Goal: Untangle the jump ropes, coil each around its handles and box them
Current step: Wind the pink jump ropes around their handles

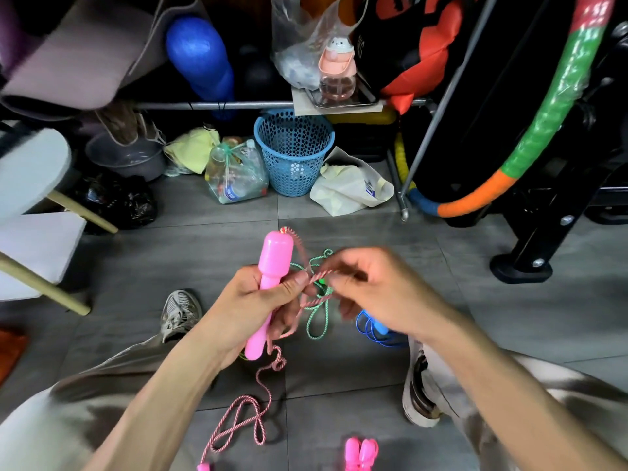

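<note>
Above the grey floor, the left hand (251,300) grips the pink handle (268,287), while the right hand (370,294) pinches the pink twisted rope (316,277) where it crosses the green rope (317,317). A strong pull here would probably tighten the knot. The blue rope (373,331) lies on the floor under the right hand and could catch in the loops. No box is visible.

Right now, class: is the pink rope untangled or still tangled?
Still tangled: the pink rope crosses the green rope between the left hand and right hand.
</note>
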The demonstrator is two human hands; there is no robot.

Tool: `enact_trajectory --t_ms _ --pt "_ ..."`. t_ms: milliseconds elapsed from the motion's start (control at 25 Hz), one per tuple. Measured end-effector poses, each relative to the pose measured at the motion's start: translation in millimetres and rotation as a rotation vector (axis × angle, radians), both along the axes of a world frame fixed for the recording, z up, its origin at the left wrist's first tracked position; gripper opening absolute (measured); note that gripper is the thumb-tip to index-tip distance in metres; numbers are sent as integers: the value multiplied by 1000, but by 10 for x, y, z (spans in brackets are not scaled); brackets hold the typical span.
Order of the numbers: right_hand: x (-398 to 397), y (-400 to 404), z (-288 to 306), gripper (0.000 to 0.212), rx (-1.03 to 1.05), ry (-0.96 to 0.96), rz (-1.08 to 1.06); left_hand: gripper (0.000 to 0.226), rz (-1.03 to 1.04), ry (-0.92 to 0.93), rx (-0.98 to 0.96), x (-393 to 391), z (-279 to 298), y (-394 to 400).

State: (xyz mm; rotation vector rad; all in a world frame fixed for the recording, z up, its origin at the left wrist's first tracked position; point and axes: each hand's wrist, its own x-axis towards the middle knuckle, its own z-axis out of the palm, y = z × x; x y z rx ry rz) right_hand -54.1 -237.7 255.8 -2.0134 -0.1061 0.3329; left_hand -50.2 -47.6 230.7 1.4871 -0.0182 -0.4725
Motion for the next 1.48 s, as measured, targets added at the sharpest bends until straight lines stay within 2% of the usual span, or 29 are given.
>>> enact_trajectory --t_ms 120,200,280,320,360,440,480,520,680,800,920,1000,1080,1120,1240,1280,1400,1480 --pt "195 -450 62 13 -520 -338 -318 25 41 20 29 39 -4 64" --pt "265 -669 84 13 -650 -354 -461 23 59 16 34 38 11 89" --pt "274 -693 61 15 -746 -274 -409 20 54 4 8 15 32 84" --pt "249 -631 34 22 -724 -232 -333 20 54 3 -9 2 36 71" --pt "192 -512 8 33 -610 -193 -236 21 56 4 -19 -7 28 56" --pt "27 -159 -12 50 -134 -94 -51 25 55 -10 -9 -23 14 7" --pt "-41 -2 -40 51 66 -75 9 25 49 -25 3 -33 13 -19" --pt "-72 112 -70 46 151 -89 38 25 48 -40 11 -39 12 -45" --pt "18 138 -77 9 49 -225 -20 31 97 -79 2 6 19 -64" --pt "90 -49 24 5 -7 -279 -21 21 91 -82 -14 44 46 -30" --pt "268 -430 77 9 -56 -337 -376 20 89 -59 -19 62 32 20" --pt "317 -624 127 11 -232 -404 -556 19 95 -53 -34 54 36 44" --pt "242 -573 151 20 -397 -420 -494 14 76 -51 -55 34 56 13" --pt "165 -446 157 27 -343 -353 -388 12 69 -46 -65 20 64 -11" --pt "-38 29 70 32 220 99 -55 18 63 -40 -61 3 50 -71" --pt "-47 114 -9 28 250 111 -2 20 56 -42 -57 0 43 -85" --pt "61 44 -60 14 98 -31 -4 21 4 -47 -38 -2 17 -98" --pt "163 -164 -3 7 -2 -127 -143 25 -13 -40 -6 35 0 -61"
